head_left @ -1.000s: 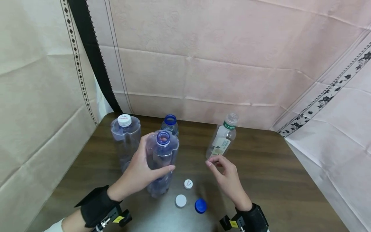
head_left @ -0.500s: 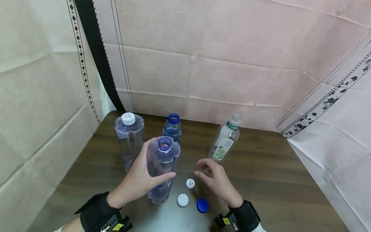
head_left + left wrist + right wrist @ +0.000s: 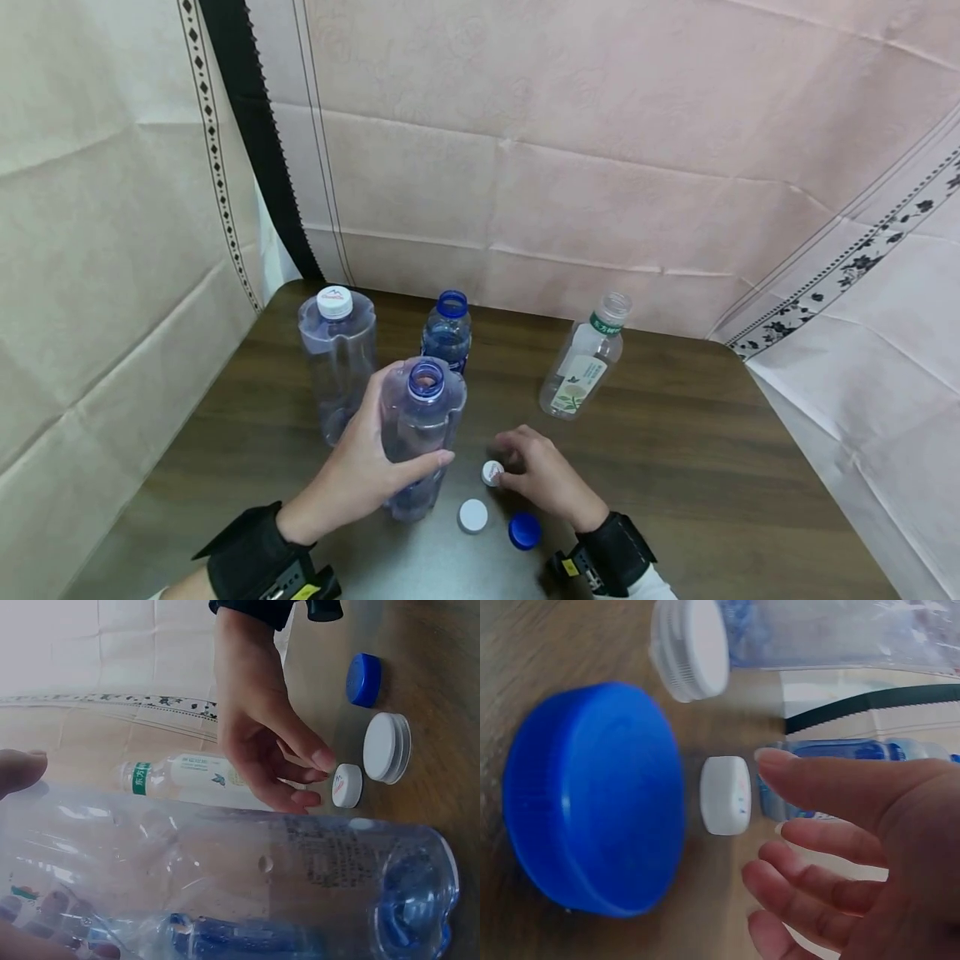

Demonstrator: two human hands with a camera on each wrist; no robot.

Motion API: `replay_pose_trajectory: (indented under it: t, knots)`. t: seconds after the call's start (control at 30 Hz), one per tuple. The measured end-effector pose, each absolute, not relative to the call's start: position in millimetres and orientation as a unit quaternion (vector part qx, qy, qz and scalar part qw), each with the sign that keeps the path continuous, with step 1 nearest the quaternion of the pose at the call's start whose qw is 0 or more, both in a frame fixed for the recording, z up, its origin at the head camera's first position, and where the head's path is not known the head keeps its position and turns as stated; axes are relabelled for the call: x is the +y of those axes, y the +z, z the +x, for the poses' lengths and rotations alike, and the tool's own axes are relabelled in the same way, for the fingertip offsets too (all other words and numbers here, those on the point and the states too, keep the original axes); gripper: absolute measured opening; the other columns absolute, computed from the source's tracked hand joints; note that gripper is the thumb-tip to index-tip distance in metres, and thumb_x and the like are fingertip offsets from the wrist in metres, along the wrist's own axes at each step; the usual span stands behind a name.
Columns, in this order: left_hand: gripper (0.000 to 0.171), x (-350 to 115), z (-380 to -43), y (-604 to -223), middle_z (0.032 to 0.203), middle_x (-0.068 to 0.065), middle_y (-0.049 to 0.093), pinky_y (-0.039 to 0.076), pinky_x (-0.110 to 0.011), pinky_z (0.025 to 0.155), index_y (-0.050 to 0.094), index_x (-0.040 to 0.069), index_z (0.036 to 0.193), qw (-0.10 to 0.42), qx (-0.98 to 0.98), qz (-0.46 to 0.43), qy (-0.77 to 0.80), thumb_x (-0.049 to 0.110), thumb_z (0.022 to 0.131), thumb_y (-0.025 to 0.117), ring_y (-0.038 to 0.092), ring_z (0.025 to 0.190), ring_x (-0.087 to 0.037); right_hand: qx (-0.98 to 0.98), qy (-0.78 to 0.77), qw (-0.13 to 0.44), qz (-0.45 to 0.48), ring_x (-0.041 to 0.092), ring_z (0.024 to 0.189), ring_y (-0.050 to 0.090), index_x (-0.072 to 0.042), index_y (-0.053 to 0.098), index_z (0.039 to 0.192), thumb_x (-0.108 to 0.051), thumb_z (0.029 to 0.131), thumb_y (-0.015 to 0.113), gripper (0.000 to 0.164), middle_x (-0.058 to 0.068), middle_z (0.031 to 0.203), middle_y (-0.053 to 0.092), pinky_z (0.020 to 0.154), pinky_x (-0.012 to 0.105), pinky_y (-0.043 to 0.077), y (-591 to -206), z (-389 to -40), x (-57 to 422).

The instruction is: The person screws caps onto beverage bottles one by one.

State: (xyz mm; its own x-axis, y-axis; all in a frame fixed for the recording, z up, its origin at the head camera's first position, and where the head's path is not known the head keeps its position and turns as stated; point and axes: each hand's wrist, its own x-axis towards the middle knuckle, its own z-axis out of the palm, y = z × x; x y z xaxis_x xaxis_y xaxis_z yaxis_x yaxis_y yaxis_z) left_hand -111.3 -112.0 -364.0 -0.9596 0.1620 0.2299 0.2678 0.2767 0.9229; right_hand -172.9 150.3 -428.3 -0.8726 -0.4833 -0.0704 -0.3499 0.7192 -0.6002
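Observation:
My left hand (image 3: 363, 471) grips a large clear bluish bottle (image 3: 431, 408) around its side; its mouth has no cap, and it stands upright. My right hand (image 3: 551, 479) is low over the table beside a small white bottle cap (image 3: 491, 472). In the right wrist view, a gap shows between that cap (image 3: 725, 795) and the thumb, with the fingers loosely bent and holding nothing. Closer to me lie a larger white cap (image 3: 472, 516) and a blue cap (image 3: 524, 531).
A big bottle with a white cap (image 3: 337, 358) stands at the back left. Behind the gripped bottle is a small blue-necked bottle (image 3: 448, 333). An uncapped bottle with a green-and-white label (image 3: 581, 367) stands back right. Cloth (image 3: 570, 167) hangs behind the table (image 3: 712, 467).
My right hand has come down from near the labelled bottle, moving left and toward me to the small white cap. The left hand keeps its grip on the large bottle.

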Motion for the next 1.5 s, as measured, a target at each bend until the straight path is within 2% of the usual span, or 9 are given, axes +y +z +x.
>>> replay_pose_trajectory:
  t: [0.13, 0.3, 0.47, 0.67, 0.77, 0.87, 0.97, 1.23, 1.5]
  knots:
    - [0.095, -108.7, -109.3, -364.1, 0.146, -0.003, 0.038, 0.033, -0.07, 0.105, 0.017, 0.03, 0.147, 0.046, -0.797, -0.128, -0.589, 0.034, 0.078, 0.081, 0.041, 0.136, -0.031, 0.923, -0.28, 0.13, -0.231, 0.015, 0.089, 0.056, -0.007, 0.062, 0.124, -0.019, 0.084, 0.075, 0.043, 0.008, 0.114, 0.059, 0.074, 0.024, 0.053, -431.3, -173.4, 148.5]
    - [0.096, -104.6, -107.5, -364.0, 0.146, -0.003, 0.038, 0.034, -0.069, 0.105, 0.016, 0.029, 0.147, 0.056, -0.797, -0.123, -0.589, 0.034, 0.077, 0.082, 0.042, 0.135, -0.031, 0.927, -0.267, 0.136, -0.226, 0.017, 0.09, 0.055, -0.01, 0.066, 0.116, -0.019, 0.084, 0.075, 0.035, 0.007, 0.112, 0.059, 0.076, 0.031, 0.054, -431.5, -173.2, 145.9]
    - [0.097, -103.1, -107.7, -363.3, 0.147, -0.003, 0.038, 0.034, -0.069, 0.105, 0.016, 0.028, 0.147, 0.058, -0.799, -0.123, -0.586, 0.035, 0.076, 0.082, 0.042, 0.135, -0.031, 0.932, -0.249, 0.123, -0.234, 0.017, 0.09, 0.055, -0.012, 0.069, 0.107, -0.016, 0.083, 0.076, 0.025, 0.006, 0.11, 0.06, 0.077, 0.032, 0.055, -431.7, -173.4, 144.5]
    - [0.098, -102.9, -106.5, -362.6, 0.147, -0.002, 0.037, 0.032, -0.07, 0.105, 0.015, 0.029, 0.147, 0.054, -0.802, -0.113, -0.584, 0.037, 0.076, 0.082, 0.041, 0.136, -0.031, 0.931, -0.245, 0.103, -0.25, 0.017, 0.092, 0.057, -0.011, 0.069, 0.106, -0.013, 0.083, 0.074, 0.023, 0.006, 0.108, 0.062, 0.08, 0.034, 0.056, -430.2, -173.2, 145.1]
    - [0.098, -102.7, -105.6, -362.7, 0.147, -0.002, 0.037, 0.032, -0.069, 0.106, 0.015, 0.029, 0.147, 0.056, -0.804, -0.108, -0.582, 0.036, 0.076, 0.082, 0.041, 0.136, -0.03, 0.926, -0.261, 0.092, -0.256, 0.016, 0.091, 0.056, -0.01, 0.069, 0.107, -0.012, 0.084, 0.074, 0.024, 0.004, 0.107, 0.061, 0.079, 0.03, 0.055, -423.8, -172.7, 145.5]
    - [0.098, -103.6, -105.5, -363.5, 0.147, -0.002, 0.037, 0.032, -0.069, 0.106, 0.015, 0.029, 0.147, 0.059, -0.803, -0.108, -0.583, 0.034, 0.076, 0.082, 0.041, 0.136, -0.031, 0.915, -0.287, 0.078, -0.272, 0.014, 0.09, 0.056, -0.01, 0.068, 0.109, -0.011, 0.084, 0.074, 0.026, 0.001, 0.106, 0.06, 0.078, 0.027, 0.055, -411.7, -170.8, 144.4]
    - [0.097, -105.4, -105.6, -364.5, 0.148, -0.004, 0.037, 0.033, -0.069, 0.105, 0.016, 0.027, 0.148, 0.06, -0.801, -0.11, -0.585, 0.034, 0.077, 0.082, 0.041, 0.135, -0.032, 0.901, -0.315, 0.06, -0.293, 0.012, 0.091, 0.057, -0.012, 0.067, 0.111, -0.009, 0.084, 0.073, 0.028, 0.0, 0.108, 0.06, 0.081, 0.028, 0.057, -392.8, -166.6, 141.2]
    - [0.096, -108.2, -106.5, -366.6, 0.147, -0.006, 0.038, 0.034, -0.069, 0.105, 0.017, 0.024, 0.148, 0.065, -0.8, -0.118, -0.584, 0.034, 0.077, 0.081, 0.042, 0.135, -0.033, 0.87, -0.34, -0.03, -0.355, 0.008, 0.098, 0.058, -0.017, 0.065, 0.118, -0.013, 0.086, 0.072, 0.032, -0.005, 0.116, 0.062, 0.083, 0.024, 0.055, -333.1, -151.3, 128.4]
    - [0.097, -108.3, -106.5, -366.9, 0.149, -0.007, 0.035, 0.031, -0.07, 0.106, 0.015, 0.023, 0.148, 0.053, -0.803, -0.11, -0.583, 0.036, 0.078, 0.081, 0.039, 0.137, -0.034, 0.828, -0.372, -0.113, -0.403, 0.01, 0.103, 0.06, -0.014, 0.063, 0.126, -0.015, 0.092, 0.066, 0.033, -0.002, 0.121, 0.062, 0.086, 0.028, 0.057, -286.0, -141.4, 113.8]
